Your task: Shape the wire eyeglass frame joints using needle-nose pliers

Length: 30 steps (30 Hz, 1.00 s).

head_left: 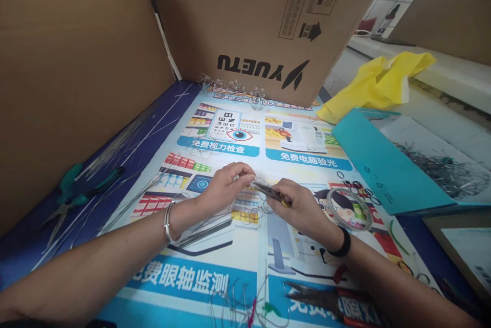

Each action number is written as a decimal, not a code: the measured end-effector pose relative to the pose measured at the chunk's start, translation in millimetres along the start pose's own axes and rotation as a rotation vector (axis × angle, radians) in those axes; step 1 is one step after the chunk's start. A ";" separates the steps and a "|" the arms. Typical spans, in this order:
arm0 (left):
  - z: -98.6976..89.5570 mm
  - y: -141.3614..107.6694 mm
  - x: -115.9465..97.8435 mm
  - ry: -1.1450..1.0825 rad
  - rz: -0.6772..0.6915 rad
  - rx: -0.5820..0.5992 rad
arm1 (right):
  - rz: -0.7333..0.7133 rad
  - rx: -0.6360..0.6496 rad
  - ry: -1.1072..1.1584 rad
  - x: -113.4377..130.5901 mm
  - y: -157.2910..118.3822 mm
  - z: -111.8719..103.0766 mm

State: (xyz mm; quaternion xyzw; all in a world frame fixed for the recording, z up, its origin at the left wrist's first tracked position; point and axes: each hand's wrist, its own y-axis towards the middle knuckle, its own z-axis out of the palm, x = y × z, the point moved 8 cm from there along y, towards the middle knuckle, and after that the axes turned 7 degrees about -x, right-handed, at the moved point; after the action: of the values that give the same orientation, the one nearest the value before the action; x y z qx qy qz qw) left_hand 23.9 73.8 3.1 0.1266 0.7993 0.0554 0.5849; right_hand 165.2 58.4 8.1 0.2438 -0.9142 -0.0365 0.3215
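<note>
My left hand (226,187) is closed in a pinch at the poster's middle, holding thin silvery wire (259,180). Gripped in my right hand (297,208) is a pair of pliers (268,191), its jaws reaching to the wire beside my left fingertips. Whether the jaws are closed on the wire is too small to tell. More wire loops (249,215) lie just below my hands on the printed poster (253,246). A clear round ring-like dish (369,215) is to the right of my right hand, near several small black rings (356,185).
Cardboard walls (238,16) stand at the back and left. Green-handled pliers (72,197) and long wires (123,146) lie left. Red-handled cutters (326,300) and bent wires (245,302) are in front. A teal box (387,174) with wire pieces and a yellow bag (372,85) are right.
</note>
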 end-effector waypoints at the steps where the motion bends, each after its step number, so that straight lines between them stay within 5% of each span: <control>1: -1.0 0.3 -0.3 0.018 0.009 -0.010 | -0.013 0.000 0.009 0.3 0.2 -0.1; 17: -7.8 -1.0 4.6 0.069 -0.043 -0.120 | -0.390 -0.141 -0.039 11.8 -6.8 -0.6; 30: -4.3 -4.9 -9.6 0.280 0.072 -0.104 | -0.451 -0.197 -0.169 25.0 -15.4 -3.6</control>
State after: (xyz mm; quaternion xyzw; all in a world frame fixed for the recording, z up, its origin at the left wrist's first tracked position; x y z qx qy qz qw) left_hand 21.9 66.8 12.2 0.1157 0.8641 0.1350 0.4709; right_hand 157.1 33.4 21.8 0.4052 -0.8523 -0.2166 0.2500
